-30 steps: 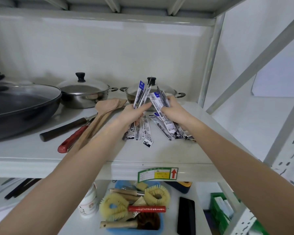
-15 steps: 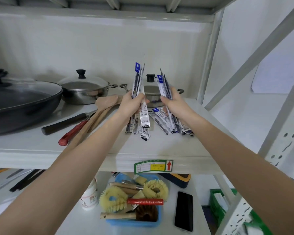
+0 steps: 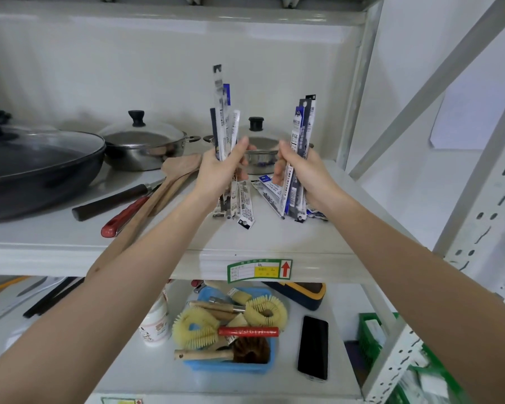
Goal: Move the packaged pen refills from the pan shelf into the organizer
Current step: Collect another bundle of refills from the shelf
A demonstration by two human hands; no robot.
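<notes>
Two bundles of packaged pen refills (image 3: 223, 135) gripped upright, one per hand: left hand (image 3: 220, 170), right hand (image 3: 302, 173). Pickup step; next, carry to organizer, unseen.

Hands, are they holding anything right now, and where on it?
Yes. The left hand grips one bundle of refill packs around its middle; the right hand grips another bundle around its middle too. Both bundles stand upright.

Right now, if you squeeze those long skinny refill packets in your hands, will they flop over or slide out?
Probably they stay fairly stiff: the packets in the left hand stand upright well above the fingers. The bundle of refill packets looks glossy and uneven, so single packets may slip. They seem light, since the right hand holds another bundle the same way.
</notes>
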